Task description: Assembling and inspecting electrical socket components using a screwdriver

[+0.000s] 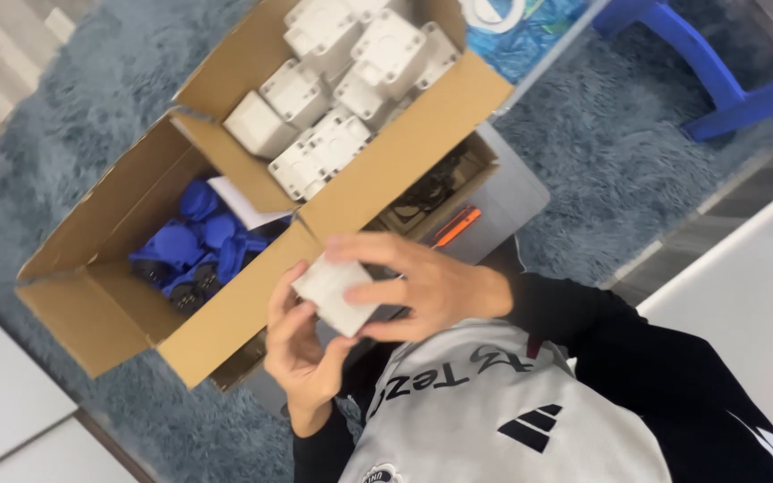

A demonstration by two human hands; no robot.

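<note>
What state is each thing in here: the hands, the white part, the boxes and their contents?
White block: off the boxes, gripped by both hands.
Left hand: closed on its lower edge.
Right hand: fingers across its top.
Cardboard box: flaps open.
Blue parts: loose in a pile inside.
White housings: piled in the adjoining open compartment.

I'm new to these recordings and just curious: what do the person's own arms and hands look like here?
Both hands are bare: no gloves, rings or watch show. The left hand and right hand come out of long black sleeves that end at the wrists. White stripes run along the right sleeve near the shoulder. No cables or markings show on the hands.
</note>
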